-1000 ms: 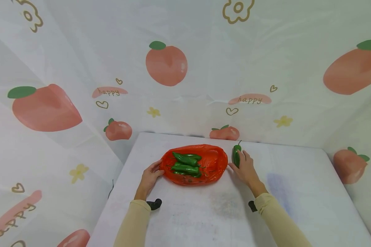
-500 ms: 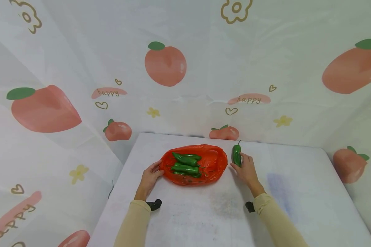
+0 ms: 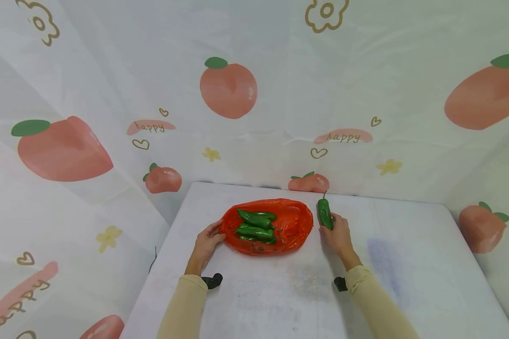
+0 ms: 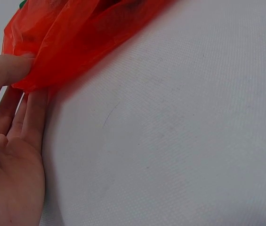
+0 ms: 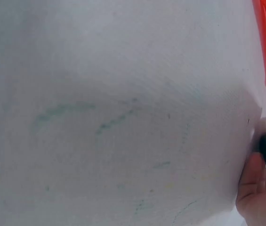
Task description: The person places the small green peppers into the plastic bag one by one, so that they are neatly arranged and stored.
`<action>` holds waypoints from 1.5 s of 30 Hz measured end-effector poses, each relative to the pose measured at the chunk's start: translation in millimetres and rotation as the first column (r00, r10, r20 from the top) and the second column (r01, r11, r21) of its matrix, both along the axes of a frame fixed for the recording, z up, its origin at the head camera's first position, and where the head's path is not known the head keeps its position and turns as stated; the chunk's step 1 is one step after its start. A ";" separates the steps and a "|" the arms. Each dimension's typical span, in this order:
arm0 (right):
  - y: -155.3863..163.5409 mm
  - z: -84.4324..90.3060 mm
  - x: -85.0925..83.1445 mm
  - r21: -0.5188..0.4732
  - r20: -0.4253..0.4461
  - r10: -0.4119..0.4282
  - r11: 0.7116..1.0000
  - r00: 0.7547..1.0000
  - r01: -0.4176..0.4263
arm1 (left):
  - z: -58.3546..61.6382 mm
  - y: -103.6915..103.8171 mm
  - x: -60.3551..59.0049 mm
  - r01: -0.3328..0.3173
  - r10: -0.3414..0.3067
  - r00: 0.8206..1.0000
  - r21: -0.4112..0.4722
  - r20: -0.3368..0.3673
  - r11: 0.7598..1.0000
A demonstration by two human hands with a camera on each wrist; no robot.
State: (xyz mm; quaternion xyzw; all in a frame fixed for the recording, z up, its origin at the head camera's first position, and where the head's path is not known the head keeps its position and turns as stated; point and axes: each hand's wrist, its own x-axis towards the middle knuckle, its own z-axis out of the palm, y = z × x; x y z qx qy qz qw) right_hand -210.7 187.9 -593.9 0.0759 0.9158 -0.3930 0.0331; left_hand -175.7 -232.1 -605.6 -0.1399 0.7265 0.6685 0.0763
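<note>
Right hand (image 3: 338, 234) grips a loose green pepper (image 3: 324, 213) on the white table (image 3: 407, 263), just right of the red plastic bag (image 3: 294, 221). Left hand (image 3: 205, 244) pinches the bag's left edge, thumb on top. Versus 1.0 s ago, the right-hand fingers have curled round the pepper; bag unchanged.

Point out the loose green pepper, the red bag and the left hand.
loose green pepper (image 3: 324, 214), head view, middle of its body.
red bag (image 3: 294, 223), head view, bare right part inside.
left hand (image 3: 203, 246), head view, back of the hand.
</note>
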 end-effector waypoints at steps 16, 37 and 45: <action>11.2 3.4 4.4 -0.056 -0.054 -0.111 0.993 0.992 0.108 | 1.8 -0.6 1.0 0.012 -0.012 1.000 -0.011 0.001 1.000; 36.4 27.5 12.3 -0.151 -0.129 -0.216 0.969 0.968 0.196 | -3.2 2.2 -2.0 -0.003 0.003 1.000 0.017 -0.012 1.000; 38.6 44.0 14.3 -0.165 -0.114 -0.208 0.968 0.971 0.188 | -1.8 -0.7 -1.5 -0.004 0.004 1.000 0.011 -0.003 1.000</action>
